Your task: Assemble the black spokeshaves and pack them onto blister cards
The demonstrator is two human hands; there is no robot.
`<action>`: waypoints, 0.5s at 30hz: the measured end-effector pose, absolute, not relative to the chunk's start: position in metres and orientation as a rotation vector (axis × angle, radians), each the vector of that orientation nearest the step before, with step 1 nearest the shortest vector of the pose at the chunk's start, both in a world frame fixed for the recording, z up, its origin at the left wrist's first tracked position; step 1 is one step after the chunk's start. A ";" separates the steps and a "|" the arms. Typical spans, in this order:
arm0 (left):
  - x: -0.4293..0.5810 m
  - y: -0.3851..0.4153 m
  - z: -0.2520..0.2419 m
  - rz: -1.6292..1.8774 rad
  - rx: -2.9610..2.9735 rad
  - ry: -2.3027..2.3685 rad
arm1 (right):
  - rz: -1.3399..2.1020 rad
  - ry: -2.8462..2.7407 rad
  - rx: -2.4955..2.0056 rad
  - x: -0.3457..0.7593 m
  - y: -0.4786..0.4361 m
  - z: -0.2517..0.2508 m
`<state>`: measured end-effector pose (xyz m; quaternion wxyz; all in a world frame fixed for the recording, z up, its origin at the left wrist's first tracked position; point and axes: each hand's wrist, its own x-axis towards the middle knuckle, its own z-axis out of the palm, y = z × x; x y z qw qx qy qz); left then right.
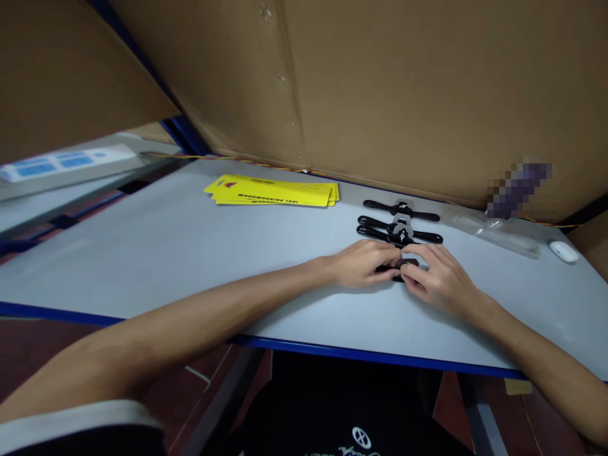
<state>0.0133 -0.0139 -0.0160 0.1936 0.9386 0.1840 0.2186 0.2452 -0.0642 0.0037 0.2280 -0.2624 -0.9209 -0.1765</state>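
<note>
Close together near the front right of the table, both of my hands are at a black spokeshave [407,261], most of it covered by my fingers. My left hand [368,263] is closed round its left side. My right hand [439,278] pinches at its middle, thumb and fingers bent against it. Just behind them lie more spokeshaves, one [401,209] farthest back and others [403,235] close together nearer my fingers. Each has two black handles and a grey plate in the middle.
Yellow cards [285,193] printed "WOODWORKING TOOL" lie stacked at the back. Clear plastic bags [498,234] and a white rounded case [563,251] lie at the right. A cardboard wall [380,95] rises behind the blue-edged table [166,266]. A pixelated patch hides something by the bags.
</note>
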 end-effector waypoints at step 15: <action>0.010 -0.015 -0.016 0.588 2.602 0.556 | 0.060 -2.437 -0.688 0.251 -0.059 0.006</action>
